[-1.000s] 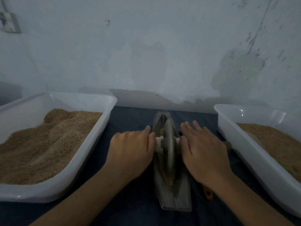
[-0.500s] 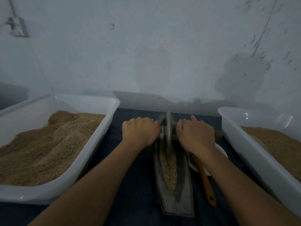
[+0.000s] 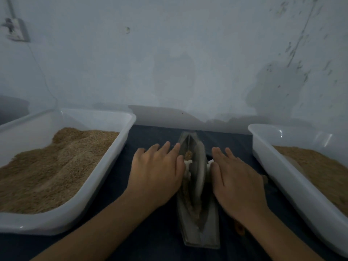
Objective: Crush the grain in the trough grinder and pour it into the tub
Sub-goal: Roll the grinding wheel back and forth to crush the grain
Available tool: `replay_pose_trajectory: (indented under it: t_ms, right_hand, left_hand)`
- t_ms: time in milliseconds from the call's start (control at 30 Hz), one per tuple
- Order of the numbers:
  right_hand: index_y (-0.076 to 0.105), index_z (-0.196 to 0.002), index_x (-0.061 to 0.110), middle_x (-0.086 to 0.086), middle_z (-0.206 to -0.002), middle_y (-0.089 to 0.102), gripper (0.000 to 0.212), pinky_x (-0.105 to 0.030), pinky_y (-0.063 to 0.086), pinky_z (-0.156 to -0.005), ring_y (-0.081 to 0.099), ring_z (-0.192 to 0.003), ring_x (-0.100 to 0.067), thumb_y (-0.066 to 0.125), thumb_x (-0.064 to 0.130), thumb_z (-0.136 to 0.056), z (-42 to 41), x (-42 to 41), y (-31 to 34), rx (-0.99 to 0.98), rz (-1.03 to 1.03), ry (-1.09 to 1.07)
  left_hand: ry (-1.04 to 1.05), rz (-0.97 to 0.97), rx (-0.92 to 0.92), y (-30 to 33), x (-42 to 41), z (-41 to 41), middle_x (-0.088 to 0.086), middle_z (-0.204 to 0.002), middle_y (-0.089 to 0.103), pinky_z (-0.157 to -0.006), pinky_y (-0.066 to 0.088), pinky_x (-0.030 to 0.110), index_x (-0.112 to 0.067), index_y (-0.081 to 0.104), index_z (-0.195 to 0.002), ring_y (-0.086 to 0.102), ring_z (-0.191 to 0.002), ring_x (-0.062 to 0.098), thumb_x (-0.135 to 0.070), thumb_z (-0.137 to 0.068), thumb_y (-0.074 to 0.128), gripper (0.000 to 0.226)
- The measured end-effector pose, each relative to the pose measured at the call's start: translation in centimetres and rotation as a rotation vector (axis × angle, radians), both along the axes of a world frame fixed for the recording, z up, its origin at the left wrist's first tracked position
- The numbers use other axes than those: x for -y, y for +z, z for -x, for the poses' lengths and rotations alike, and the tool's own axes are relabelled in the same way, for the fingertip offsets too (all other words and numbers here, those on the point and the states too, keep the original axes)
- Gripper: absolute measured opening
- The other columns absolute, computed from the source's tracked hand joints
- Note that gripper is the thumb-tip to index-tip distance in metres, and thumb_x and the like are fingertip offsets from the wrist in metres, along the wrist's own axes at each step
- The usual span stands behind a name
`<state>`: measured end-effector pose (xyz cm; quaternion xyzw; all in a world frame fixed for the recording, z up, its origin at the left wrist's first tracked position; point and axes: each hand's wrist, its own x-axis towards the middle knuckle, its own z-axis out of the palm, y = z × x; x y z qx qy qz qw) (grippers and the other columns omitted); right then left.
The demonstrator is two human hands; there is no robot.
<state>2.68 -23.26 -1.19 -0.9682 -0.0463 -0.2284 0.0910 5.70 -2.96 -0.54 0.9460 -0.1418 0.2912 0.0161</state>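
Note:
A narrow metal trough grinder point(image 3: 207, 232) lies lengthwise on the dark cloth between two tubs. Brown grain point(image 3: 188, 155) lies in its channel. A grey grinding wheel point(image 3: 199, 166) stands in the trough on a white axle point(image 3: 188, 162). My left hand point(image 3: 157, 174) lies flat with straight fingers on the axle's left end. My right hand point(image 3: 235, 178) lies flat on the axle's right end. A white tub point(image 3: 105, 178) on the left holds a heap of brown grain. Another white tub point(image 3: 278, 178) on the right also holds grain.
A pale wall rises close behind the table. An orange handle point(image 3: 239, 227) shows under my right wrist beside the trough. A wall socket point(image 3: 16, 29) with a cable sits at the upper left.
Half a second ago both hands were curled on the axle at the trough's far end. They have opened flat and the wheel has rolled back toward me to the trough's middle.

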Motion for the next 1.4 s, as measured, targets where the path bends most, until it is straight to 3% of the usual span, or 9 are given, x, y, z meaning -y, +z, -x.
replay_pose_trajectory:
  t_ms: [100, 267, 433, 600, 800, 900, 1000, 1100, 1400]
  right_hand:
    - [0.049, -0.152, 0.021, 0.003, -0.157, 0.048, 0.063, -0.039, 0.032, -0.118, 0.033, -0.151, -0.017, 0.011, 0.043, -0.107, -4.1, -0.3, 0.9, -0.084, -0.019, -0.055]
    - [0.073, -0.088, 0.016, -0.004, -0.111, 0.075, 0.055, -0.046, 0.041, -0.102, 0.054, -0.131, -0.031, 0.024, 0.033, -0.106, -8.7, -1.3, 3.0, -0.114, 0.005, -0.119]
    - [0.063, -0.136, 0.015, -0.001, -0.149, 0.057, 0.067, -0.045, 0.028, -0.123, 0.035, -0.15, -0.024, 0.009, 0.039, -0.104, -5.3, -1.3, 2.0, -0.088, 0.093, -0.071]
    - [0.048, -0.153, 0.016, 0.001, -0.158, 0.045, 0.064, -0.039, 0.03, -0.123, 0.033, -0.152, -0.018, 0.013, 0.044, -0.106, 1.5, -0.3, 0.2, 0.105, 0.045, 0.035]
    - [0.045, -0.154, 0.017, 0.001, -0.16, 0.044, 0.068, -0.035, 0.025, -0.122, 0.03, -0.153, -0.017, 0.009, 0.044, -0.104, -1.5, -0.4, 0.7, -0.042, 0.008, 0.01]
    - [0.071, -0.114, 0.02, -0.002, -0.13, 0.068, 0.054, -0.043, 0.042, -0.105, 0.047, -0.141, -0.025, 0.02, 0.035, -0.108, -6.3, -0.4, 1.7, -0.11, -0.002, -0.057]
    - [0.041, -0.072, 0.022, -0.001, -0.08, 0.053, 0.035, -0.04, 0.041, -0.07, 0.059, -0.09, -0.031, 0.033, 0.023, -0.106, -9.8, -0.4, 2.8, -0.158, -0.072, -0.129]
    - [0.038, -0.074, 0.021, 0.001, -0.078, 0.045, 0.032, -0.04, 0.039, -0.067, 0.053, -0.079, -0.028, 0.034, 0.024, -0.106, -9.7, -0.3, 2.8, -0.202, -0.131, -0.142]
    - [0.05, -0.151, 0.016, 0.001, -0.156, 0.048, 0.06, -0.039, 0.03, -0.123, 0.036, -0.15, -0.016, 0.018, 0.041, -0.107, 1.2, -0.4, 0.3, 0.118, 0.061, 0.043]
  left_hand:
    - [0.046, -0.168, -0.1, 0.6, 0.8, -4.0, 0.001, -0.115, 0.073, -0.065, 0.04, 0.033, -0.024, 0.063, -0.102, 0.065, -0.084, 0.025, -0.031, -0.107, 0.022, 0.042]
    - [0.106, -0.11, -0.33, 1.1, 0.6, -8.3, 0.001, -0.166, 0.035, -0.07, 0.036, 0.038, -0.013, 0.056, -0.127, 0.062, -0.107, 0.034, -0.033, -0.108, 0.023, 0.043]
    - [0.028, -0.08, -0.114, 0.2, 0.0, -3.3, 0.001, -0.106, 0.07, -0.058, 0.047, 0.034, -0.024, 0.05, -0.09, 0.053, -0.064, 0.021, -0.03, -0.11, 0.027, 0.032]
    - [-0.081, 0.155, -0.023, -1.5, -1.1, 2.2, 0.002, -0.146, 0.061, -0.092, 0.058, 0.046, -0.02, 0.054, -0.15, 0.063, -0.128, 0.019, -0.047, -0.108, 0.016, 0.063]
    - [0.003, 0.059, -0.09, 0.1, -0.2, -1.3, 0.001, -0.144, 0.062, -0.086, 0.054, 0.04, -0.025, 0.061, -0.141, 0.065, -0.122, 0.02, -0.042, -0.105, 0.022, 0.056]
    - [0.071, -0.061, -0.176, 0.6, 0.9, -6.2, 0.0, -0.12, 0.07, -0.067, 0.04, 0.036, -0.026, 0.065, -0.105, 0.066, -0.097, 0.028, -0.036, -0.103, 0.028, 0.038]
    - [0.131, 0.006, -0.34, 2.1, 1.6, -9.9, 0.003, -0.11, 0.068, -0.07, 0.032, 0.037, -0.025, 0.06, -0.09, 0.055, -0.085, 0.027, -0.039, -0.1, 0.026, 0.038]
    - [0.129, -0.008, -0.312, 2.4, 2.1, -9.6, 0.003, -0.105, 0.068, -0.066, 0.03, 0.036, -0.024, 0.06, -0.087, 0.052, -0.08, 0.026, -0.039, -0.1, 0.026, 0.039]
    - [-0.09, 0.159, 0.062, -1.9, -1.5, 2.2, -0.003, -0.123, 0.074, -0.073, 0.057, 0.038, -0.019, 0.064, -0.139, 0.073, -0.1, 0.017, -0.043, -0.108, 0.027, 0.054]
